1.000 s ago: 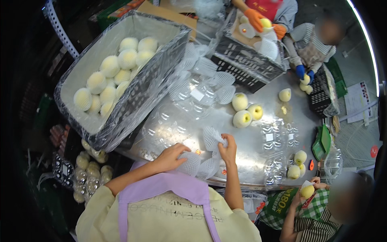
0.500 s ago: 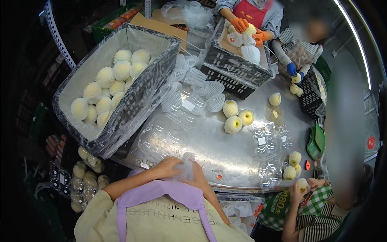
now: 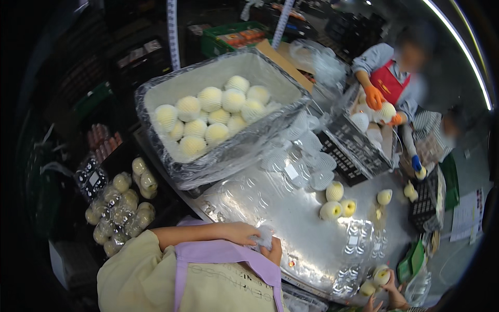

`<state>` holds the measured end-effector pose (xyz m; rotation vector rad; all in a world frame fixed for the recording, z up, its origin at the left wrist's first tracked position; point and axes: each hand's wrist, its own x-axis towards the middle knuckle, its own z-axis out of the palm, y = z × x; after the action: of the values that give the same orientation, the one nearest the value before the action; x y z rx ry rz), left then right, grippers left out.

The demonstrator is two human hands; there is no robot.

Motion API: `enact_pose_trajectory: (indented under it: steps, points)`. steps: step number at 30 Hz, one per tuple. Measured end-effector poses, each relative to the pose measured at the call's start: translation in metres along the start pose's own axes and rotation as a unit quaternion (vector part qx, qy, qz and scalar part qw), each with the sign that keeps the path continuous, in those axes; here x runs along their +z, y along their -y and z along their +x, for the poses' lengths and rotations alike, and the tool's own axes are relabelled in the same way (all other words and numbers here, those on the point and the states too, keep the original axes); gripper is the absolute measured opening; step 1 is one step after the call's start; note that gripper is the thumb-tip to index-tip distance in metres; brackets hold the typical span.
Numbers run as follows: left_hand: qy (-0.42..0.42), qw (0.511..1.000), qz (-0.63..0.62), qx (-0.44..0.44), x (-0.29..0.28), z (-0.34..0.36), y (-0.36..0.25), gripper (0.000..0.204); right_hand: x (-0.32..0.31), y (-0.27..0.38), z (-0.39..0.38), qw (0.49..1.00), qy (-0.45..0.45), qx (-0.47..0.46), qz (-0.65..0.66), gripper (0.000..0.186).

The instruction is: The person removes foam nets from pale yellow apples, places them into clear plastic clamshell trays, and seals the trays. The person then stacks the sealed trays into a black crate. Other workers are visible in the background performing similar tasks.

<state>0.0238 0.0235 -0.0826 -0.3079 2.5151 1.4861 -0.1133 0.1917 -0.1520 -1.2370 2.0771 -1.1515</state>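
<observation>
Close to my body at the table's near edge, my left hand [image 3: 240, 232] and my right hand [image 3: 272, 251] are closed on a crumpled white foam net sleeve [image 3: 264, 237]. The fingers partly hide it, and no fruit shows inside. Just beyond my hands, a clear plastic clamshell tray [image 3: 228, 193] lies on the metal table [image 3: 291, 218]. Farther off is a pile of empty foam net sleeves [image 3: 313, 160]. At the far left stands a plastic-lined crate [image 3: 179, 174] of pale yellow fruits in foam nets [image 3: 210, 99].
Three pale fruits [image 3: 334, 192] sit mid-table, with clear trays [image 3: 355, 236] to their right. Packed fruit [image 3: 120, 210] is stacked at left. An orange-gloved person [image 3: 374, 97] handles fruit at a black crate [image 3: 358, 151]; a blue-gloved person [image 3: 416, 163] and another person's hand [image 3: 393, 292] hold fruit at right.
My view has swung left, so the table and crates appear farther right. Both hands still hold the foam net sleeve. At lower right, the co-worker is now mostly out of view.
</observation>
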Motion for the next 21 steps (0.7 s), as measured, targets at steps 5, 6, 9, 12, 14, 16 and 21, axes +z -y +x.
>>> enact_pose_trajectory:
  steps: [5,6,9,12,14,16,21]
  points:
    - [-0.037,0.999,0.001,0.022,-0.051,-0.034,-0.025,0.046,-0.02,-0.013,0.013,0.979,-0.084,0.085,0.168,0.038]
    - [-0.055,0.998,-0.011,0.037,-0.064,-0.047,-0.036,0.046,-0.03,0.004,0.019,0.973,-0.095,0.092,0.189,0.037]
    - [-0.113,0.987,-0.029,0.115,-0.109,-0.09,-0.074,0.043,-0.047,0.024,0.04,0.954,-0.148,0.1,0.242,0.038]
    - [-0.22,0.956,-0.04,0.192,-0.158,-0.136,-0.104,0.035,-0.064,0.038,0.067,0.949,-0.211,0.085,0.216,0.041]
    - [-0.316,0.928,-0.072,0.181,-0.182,-0.16,-0.11,0.03,-0.074,0.049,0.093,0.944,-0.252,0.065,0.201,0.043]
    - [-0.479,0.869,-0.06,0.107,-0.191,-0.175,-0.095,0.025,-0.082,0.066,0.129,0.937,-0.274,0.044,0.21,0.044]
    - [-0.655,0.752,0.064,-0.037,-0.209,-0.167,-0.051,0.013,-0.105,0.113,0.236,0.911,-0.361,-0.076,0.184,0.038]
